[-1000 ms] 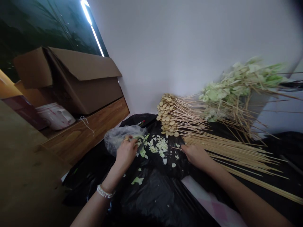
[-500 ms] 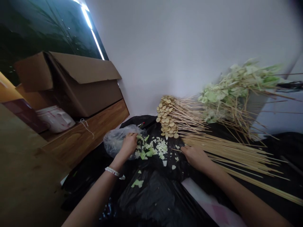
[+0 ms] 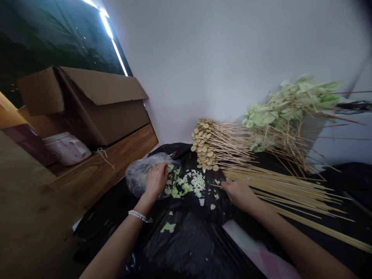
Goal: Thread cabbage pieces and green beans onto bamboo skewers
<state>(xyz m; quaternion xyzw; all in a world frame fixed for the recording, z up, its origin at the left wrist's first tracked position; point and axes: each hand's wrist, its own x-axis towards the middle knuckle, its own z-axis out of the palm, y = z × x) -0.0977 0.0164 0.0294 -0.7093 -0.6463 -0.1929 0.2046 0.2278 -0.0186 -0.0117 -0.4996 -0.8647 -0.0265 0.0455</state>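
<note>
My left hand [image 3: 156,180] grips the edge of a clear plastic bag [image 3: 136,180], its fingers close to the chopped green cabbage pieces [image 3: 186,186] scattered on the black plastic sheet [image 3: 186,242]. A pearl-like bracelet [image 3: 137,215] circles that wrist. My right hand [image 3: 240,195] rests beside a spread of loose bamboo skewers [image 3: 286,192], pinching a thin skewer [image 3: 216,185] that points left. Beyond both hands lie skewers threaded with round tan slices [image 3: 203,145], and a heap of skewers with pale green leaves [image 3: 279,112].
An open cardboard box [image 3: 95,104] stands on a wooden cabinet [image 3: 110,170] at the left, with a white plastic bucket [image 3: 67,149] beside it. A small pen [image 3: 173,154] lies behind the bag. A white wall rises behind the table.
My left hand has moved up onto the bag's edge, and more cabbage now lies beside it. The bag sits slightly further left. My right hand has barely moved.
</note>
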